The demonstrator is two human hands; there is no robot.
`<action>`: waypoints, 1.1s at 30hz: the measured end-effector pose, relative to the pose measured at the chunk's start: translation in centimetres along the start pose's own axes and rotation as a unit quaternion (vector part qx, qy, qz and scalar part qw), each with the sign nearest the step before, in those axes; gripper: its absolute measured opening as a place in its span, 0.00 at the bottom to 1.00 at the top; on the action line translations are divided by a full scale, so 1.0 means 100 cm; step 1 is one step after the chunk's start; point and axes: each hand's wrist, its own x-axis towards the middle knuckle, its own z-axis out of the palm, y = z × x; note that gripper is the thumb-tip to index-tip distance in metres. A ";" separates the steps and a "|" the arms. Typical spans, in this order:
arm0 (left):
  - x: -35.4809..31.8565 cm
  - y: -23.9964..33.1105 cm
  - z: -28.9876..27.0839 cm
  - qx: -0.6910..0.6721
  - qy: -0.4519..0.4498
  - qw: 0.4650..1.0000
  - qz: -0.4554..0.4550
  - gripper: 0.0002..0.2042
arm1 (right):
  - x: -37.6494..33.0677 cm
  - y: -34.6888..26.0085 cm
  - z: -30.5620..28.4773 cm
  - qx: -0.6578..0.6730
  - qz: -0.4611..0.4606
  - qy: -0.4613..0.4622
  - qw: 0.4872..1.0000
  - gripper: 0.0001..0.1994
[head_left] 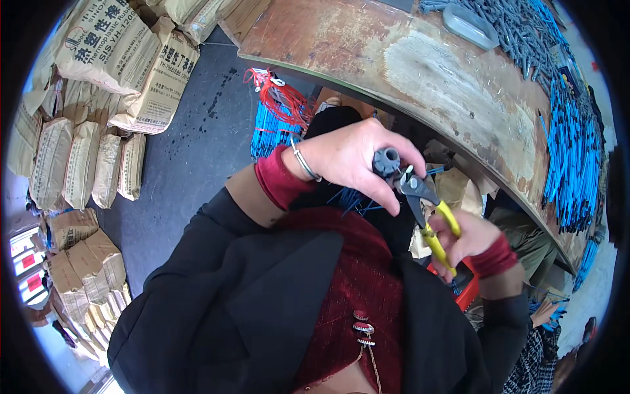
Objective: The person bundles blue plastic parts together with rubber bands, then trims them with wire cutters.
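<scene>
Between the thumb and fingers of my left hand (357, 157) is a dark grey, ribbed plastic piece with a round hollow end (386, 161). My right hand (471, 238) is wrapped round yellow-handled cutting pliers (436, 244). Their dark jaws lie right beside the grey piece, close to my left fingertips. A small light bit shows near the jaws, too small to name. Whether the blades touch the piece I cannot tell. Thin blue rods lie below my left hand, partly hidden by it.
A worn wooden table (315, 39) stands ahead, with grey plastic parts (518, 49), a clear tub (470, 26) and blue rods (572, 164). Bundled blue rods (264, 128) with red cords (292, 98) lie below its edge. Paper sacks (98, 85) are stacked left. Another person's hand (545, 314) is at right.
</scene>
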 end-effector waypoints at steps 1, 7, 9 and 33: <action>-0.002 -0.001 0.002 -0.007 -0.006 1.000 0.002 0.16 | 0.003 -0.001 -0.002 0.001 0.000 -0.001 1.000 0.35; -0.010 -0.002 0.012 0.017 0.098 0.994 -0.048 0.15 | 0.006 -0.016 0.016 -0.369 -0.170 0.170 0.898 0.38; -0.008 -0.001 0.018 0.038 0.124 0.989 -0.068 0.14 | 0.003 -0.018 0.023 -0.513 -0.219 0.246 0.793 0.38; -0.014 0.001 0.016 0.039 0.109 0.991 -0.064 0.13 | 0.004 -0.013 0.054 -0.600 -0.234 0.433 0.631 0.17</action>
